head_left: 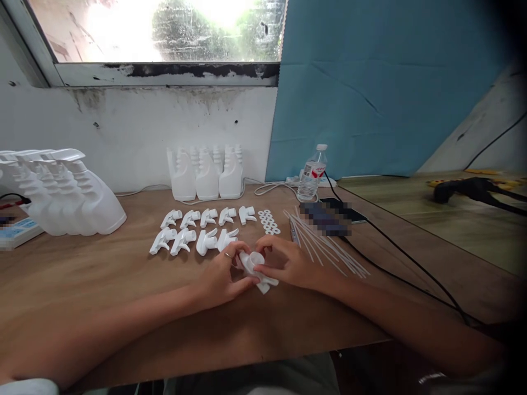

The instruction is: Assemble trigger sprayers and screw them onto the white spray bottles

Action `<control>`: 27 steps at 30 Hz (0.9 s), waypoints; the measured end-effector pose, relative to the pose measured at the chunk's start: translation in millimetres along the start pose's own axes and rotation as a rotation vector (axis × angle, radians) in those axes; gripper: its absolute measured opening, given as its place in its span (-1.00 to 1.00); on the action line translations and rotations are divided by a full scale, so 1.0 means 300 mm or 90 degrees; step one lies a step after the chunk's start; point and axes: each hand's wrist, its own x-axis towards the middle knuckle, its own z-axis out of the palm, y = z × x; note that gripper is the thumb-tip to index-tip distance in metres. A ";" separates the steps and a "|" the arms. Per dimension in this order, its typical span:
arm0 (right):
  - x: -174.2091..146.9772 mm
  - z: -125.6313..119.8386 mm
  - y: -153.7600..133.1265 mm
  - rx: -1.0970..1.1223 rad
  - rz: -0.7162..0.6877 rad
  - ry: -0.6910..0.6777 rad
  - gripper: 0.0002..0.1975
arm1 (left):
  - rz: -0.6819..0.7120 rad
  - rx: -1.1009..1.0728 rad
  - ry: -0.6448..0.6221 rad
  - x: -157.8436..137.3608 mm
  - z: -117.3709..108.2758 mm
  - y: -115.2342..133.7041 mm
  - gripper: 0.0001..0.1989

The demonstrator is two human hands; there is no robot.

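Observation:
Between my two hands, over the front middle of the table, is a white trigger sprayer head (263, 278) with its round collar facing up. My left hand (220, 277) grips its left side, thumb below and fingers above. Thumb and forefinger of my right hand (290, 263) close around the collar; whether a small ring sits between them I cannot make out. Just beyond, more sprayer heads (207, 241) lie in two rows. White ring gaskets (267, 219) are grouped behind my right hand, and thin white dip tubes (325, 244) lie loosely to its right.
White plastic bottles stand along the wall (207, 181), with a larger group (78, 197) at the left. A water bottle (313, 174), a phone (343, 210) and black cables (403, 252) are at the right. The table's front edge (263, 359) runs below my forearms.

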 end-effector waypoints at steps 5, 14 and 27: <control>0.020 -0.025 0.054 0.017 0.034 -0.023 -0.81 | -0.040 -0.021 -0.035 0.020 -0.012 0.002 -0.64; 0.027 -0.187 0.349 -0.263 0.096 -0.123 -0.85 | -0.151 -0.031 -0.088 0.025 -0.023 0.015 -0.59; 0.026 -0.174 0.286 -0.258 0.172 -0.207 -0.84 | -0.009 -0.019 -0.145 0.022 -0.039 0.030 -0.77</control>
